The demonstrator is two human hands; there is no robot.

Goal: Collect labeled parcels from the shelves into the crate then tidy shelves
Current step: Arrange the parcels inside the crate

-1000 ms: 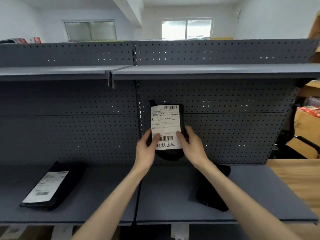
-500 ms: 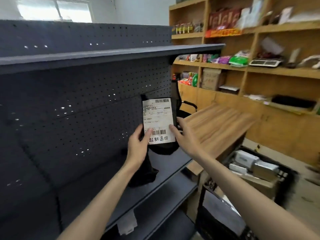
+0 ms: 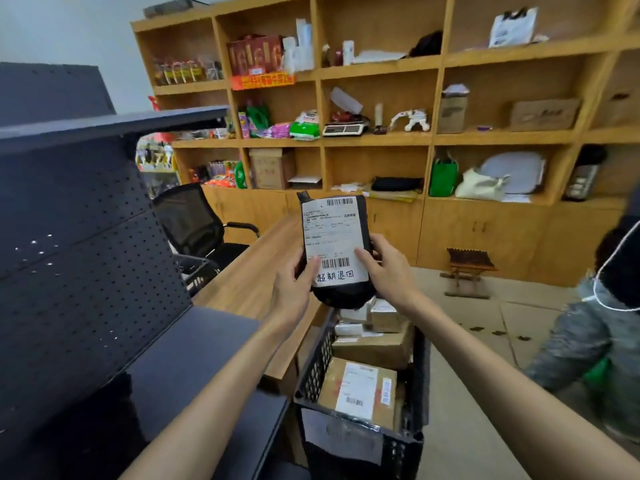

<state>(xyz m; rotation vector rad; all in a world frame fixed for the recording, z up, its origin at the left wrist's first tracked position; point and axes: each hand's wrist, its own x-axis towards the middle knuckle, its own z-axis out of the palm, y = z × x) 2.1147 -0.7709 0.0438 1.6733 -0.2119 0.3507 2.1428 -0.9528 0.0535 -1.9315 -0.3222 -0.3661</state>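
From my feed, the parcel (image 3: 341,292) looks like soft black plastic film with a slight sheen, wrinkled at the bottom, and its label (image 3: 334,237) is smooth matt white paper. The crate (image 3: 360,445) is black moulded plastic with a lattice wall; inside I see brown cardboard boxes (image 3: 356,389), dull and matt, with paper labels. The shelves (image 3: 79,244) beside me read as dark grey painted metal, perforated at the back, faintly glossy on the deck. The table (image 3: 249,278) shows smooth wood grain.

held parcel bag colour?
Black, with a white label; the parcel is clearest in the head view.
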